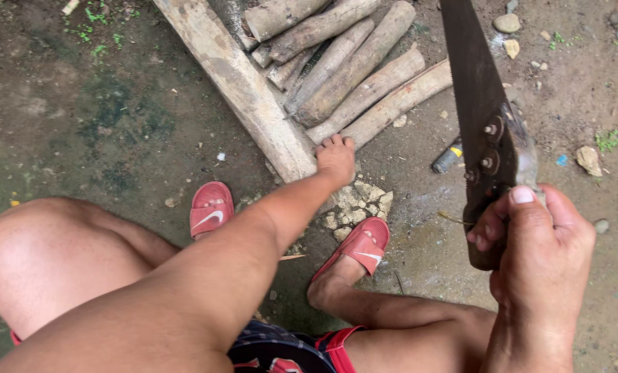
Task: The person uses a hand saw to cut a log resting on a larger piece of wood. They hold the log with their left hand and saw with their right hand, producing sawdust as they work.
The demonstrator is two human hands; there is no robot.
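My right hand (540,259) is closed around the dark handle of a hand saw (485,117). Its rusty blade points up and away from me, over the ground at the right. My left arm reaches forward between my knees. My left hand (335,159) lies on the near end of the lowest log (385,110), fingers curled over it, right beside the lower end of a long pale beam (243,86). That log belongs to a pile of cut logs (343,59) leaning against the beam.
I crouch on damp, dirty ground in red sandals (211,207) (363,245). Broken stone chips (360,204) lie by the left hand. A small dark tube (448,158) lies near the saw. Loose stones (588,159) dot the right side.
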